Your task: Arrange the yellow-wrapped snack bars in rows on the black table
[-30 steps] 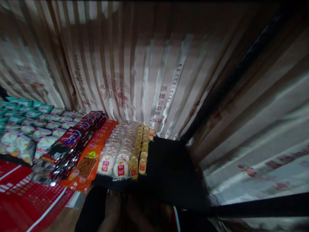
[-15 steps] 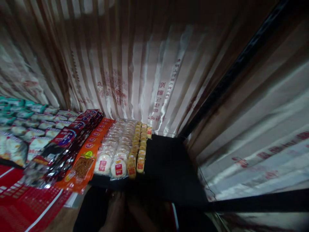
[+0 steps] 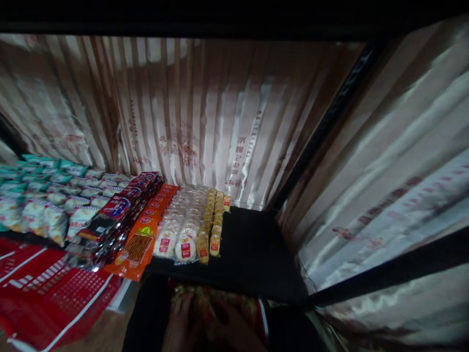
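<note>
At the bottom edge, in deep shadow, my left hand (image 3: 179,315) rests on yellowish wrapped packets (image 3: 203,298) with its fingers stretched out. Close beside it on the right, my right hand (image 3: 234,325) reaches among the same packets; its fingertips are too dark to make out. The packets lie in a red-edged basket (image 3: 263,318) between dark-clothed legs. Just ahead, on a black shelf (image 3: 256,254), stand rows of small golden snack packs (image 3: 215,239) and round white rice crackers in clear wrappers (image 3: 185,248).
Left of the crackers lie an orange bag of sticks (image 3: 137,244), dark red packs (image 3: 113,212) and several white and green snack bags (image 3: 54,222). A red basket (image 3: 73,298) sits at lower left. Pleated printed curtains (image 3: 205,112) and a black post (image 3: 311,151) bound the shelf.
The view has tilted and shifted, bringing a dark upper shelf edge into sight. Both hands and the yellowish packets now show more fully at the bottom. The shelf goods stay in place.
</note>
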### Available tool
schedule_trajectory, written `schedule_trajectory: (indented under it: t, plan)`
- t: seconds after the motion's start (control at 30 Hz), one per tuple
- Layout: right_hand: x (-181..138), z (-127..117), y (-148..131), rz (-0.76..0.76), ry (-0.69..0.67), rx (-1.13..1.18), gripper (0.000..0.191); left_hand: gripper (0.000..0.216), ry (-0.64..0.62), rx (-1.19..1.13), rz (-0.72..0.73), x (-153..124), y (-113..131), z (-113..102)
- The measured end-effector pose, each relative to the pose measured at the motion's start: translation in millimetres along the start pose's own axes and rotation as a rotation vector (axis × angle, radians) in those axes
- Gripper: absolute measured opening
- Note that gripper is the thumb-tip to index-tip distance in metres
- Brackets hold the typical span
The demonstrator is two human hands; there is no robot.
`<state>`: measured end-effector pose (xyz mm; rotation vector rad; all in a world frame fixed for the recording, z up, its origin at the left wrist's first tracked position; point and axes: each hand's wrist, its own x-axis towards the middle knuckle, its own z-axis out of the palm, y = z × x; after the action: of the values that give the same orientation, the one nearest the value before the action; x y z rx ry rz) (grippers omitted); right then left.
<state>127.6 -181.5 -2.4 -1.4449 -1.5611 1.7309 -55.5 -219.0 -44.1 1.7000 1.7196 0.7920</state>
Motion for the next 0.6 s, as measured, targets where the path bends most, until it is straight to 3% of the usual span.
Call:
schedule_trajectory:
  t: [0.13,0.23,0.4,0.6]
  plan:
    - [-17,-10,-35,-0.190,-0.089,0.085,0.044,0.047,0.035,-0.187,0.054,4,44,-16]
    - [-20,-17,-48,-0.201,-0.045,0.116,0.044,0.045,0.074,-0.221,0.033,13,73,-20]
    - [-8,-34,-39,-0.223,0.129,0.201,0.048,0.043,0.151,-0.272,0.088,35,102,-11]
    - [10,-61,-29,-0.240,0.366,0.154,0.044,0.050,0.179,-0.396,0.091,61,118,20]
